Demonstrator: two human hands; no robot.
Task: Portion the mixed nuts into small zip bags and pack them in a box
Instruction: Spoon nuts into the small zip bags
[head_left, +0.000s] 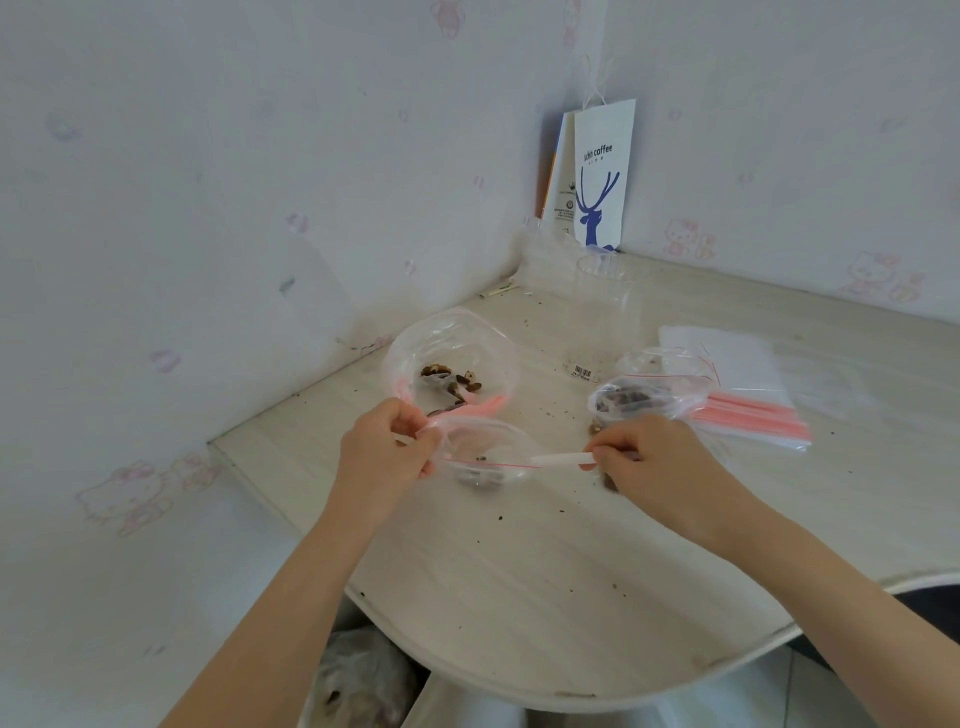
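A small clear zip bag (485, 457) with a red line at its mouth hangs between my hands over the table, a few nuts in its bottom. My left hand (387, 441) pinches the bag's left end. My right hand (641, 454) pinches the right end of its white zip strip. Behind them lies a large clear bag (452, 358) with a pink zip, open, holding several brown nuts (452, 382). To the right rests another small bag of nuts (641, 397).
A stack of empty zip bags (743, 384) lies at the right. A clear plastic cup (597, 312) and a white paper coffee bag (597, 176) stand in the corner by the wall. Crumbs dot the pale table (519, 571). Its curved front edge is near me.
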